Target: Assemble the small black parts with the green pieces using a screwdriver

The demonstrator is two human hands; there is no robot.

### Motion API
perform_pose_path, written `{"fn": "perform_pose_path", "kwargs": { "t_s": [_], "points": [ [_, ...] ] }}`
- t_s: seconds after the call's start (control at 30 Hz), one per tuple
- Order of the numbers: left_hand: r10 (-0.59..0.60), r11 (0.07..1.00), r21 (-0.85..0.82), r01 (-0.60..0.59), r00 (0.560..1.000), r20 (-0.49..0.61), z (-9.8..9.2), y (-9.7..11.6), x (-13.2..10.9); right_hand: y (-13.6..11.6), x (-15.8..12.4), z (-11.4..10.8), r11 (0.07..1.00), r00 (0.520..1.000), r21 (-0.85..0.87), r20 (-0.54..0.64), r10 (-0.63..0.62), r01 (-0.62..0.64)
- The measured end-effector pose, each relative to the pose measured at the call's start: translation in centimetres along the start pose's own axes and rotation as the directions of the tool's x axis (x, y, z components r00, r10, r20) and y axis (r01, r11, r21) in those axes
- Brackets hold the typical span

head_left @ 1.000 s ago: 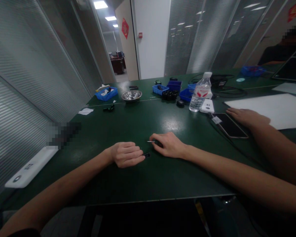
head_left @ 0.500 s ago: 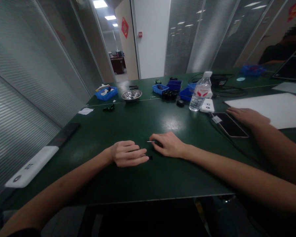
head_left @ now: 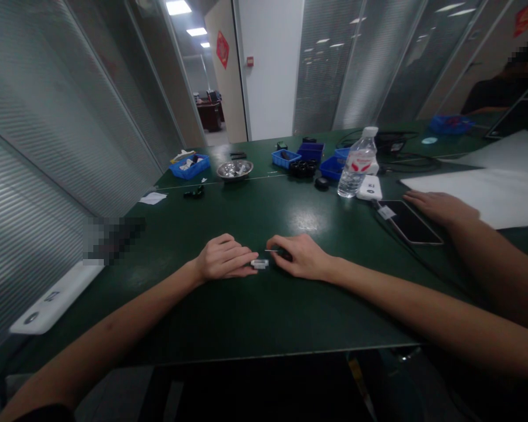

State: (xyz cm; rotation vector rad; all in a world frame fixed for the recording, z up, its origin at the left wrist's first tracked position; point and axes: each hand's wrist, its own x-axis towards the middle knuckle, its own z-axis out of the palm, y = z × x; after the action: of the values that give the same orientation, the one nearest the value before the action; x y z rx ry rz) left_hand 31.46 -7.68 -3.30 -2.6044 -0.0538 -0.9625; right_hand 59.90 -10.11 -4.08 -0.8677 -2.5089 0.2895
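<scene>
Over the green table (head_left: 211, 328), my left hand (head_left: 226, 258) is closed, its fingertips pinching a small whitish, partly clear rectangular piece (head_left: 259, 264). What kind of piece it is, I cannot make out. Just to its right, my right hand (head_left: 301, 256) curls around what looks like a small screwdriver (head_left: 271, 251). Its thin metal shaft points left, just above the piece and apart from it, and its dark handle is mostly hidden in the palm.
A steel bowl (head_left: 234, 170), a blue basket (head_left: 190, 166) and a dark green part (head_left: 194, 192) lie beyond my hands. At right are a water bottle (head_left: 358, 164), a phone (head_left: 411, 221) and another person's hand (head_left: 442, 206) by white paper (head_left: 479, 190). A white power bank (head_left: 57, 298) lies left.
My left hand has turned and shifted slightly up and left. The piece at its fingertips showed a dark end before and shows a whitish side now. My right hand has barely moved.
</scene>
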Motion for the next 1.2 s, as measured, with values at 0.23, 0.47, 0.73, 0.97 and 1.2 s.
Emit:
{"fn": "perform_pose_path", "kwargs": {
  "t_s": [0.23, 0.47, 0.73, 0.97, 1.2],
  "points": [
    [-0.051, 0.999, -0.003, 0.051, 0.999, 0.013, 0.36, -0.09, -0.43, 0.24, -0.33, -0.03, 0.98, 0.99, 0.145, -0.04, -0.132, 0.137],
    [-0.045, 0.998, -0.045, 0.045, 0.999, 0.004, 0.61, -0.15, -0.54, 0.14, -0.29, -0.2, 0.972, 0.981, 0.133, -0.023, -0.191, 0.193],
    [-0.058, 0.995, -0.083, 0.058, 0.998, 0.006, 0.76, -0.13, -0.4, 0.11, -0.2, -0.01, 0.974, 0.978, 0.089, 0.002, -0.208, 0.207],
    [-0.063, 0.985, -0.159, 0.067, 0.998, 0.028, 0.84, -0.26, -0.16, -0.11, -0.26, 0.03, 0.973, 0.977, 0.089, -0.015, -0.213, 0.213],
    [-0.093, 0.974, -0.19, 0.123, 0.983, 0.158, 0.76, -0.21, 0.06, -0.39, -0.25, 0.18, 0.958, 0.959, 0.124, -0.152, -0.239, 0.258]
  ]
}}
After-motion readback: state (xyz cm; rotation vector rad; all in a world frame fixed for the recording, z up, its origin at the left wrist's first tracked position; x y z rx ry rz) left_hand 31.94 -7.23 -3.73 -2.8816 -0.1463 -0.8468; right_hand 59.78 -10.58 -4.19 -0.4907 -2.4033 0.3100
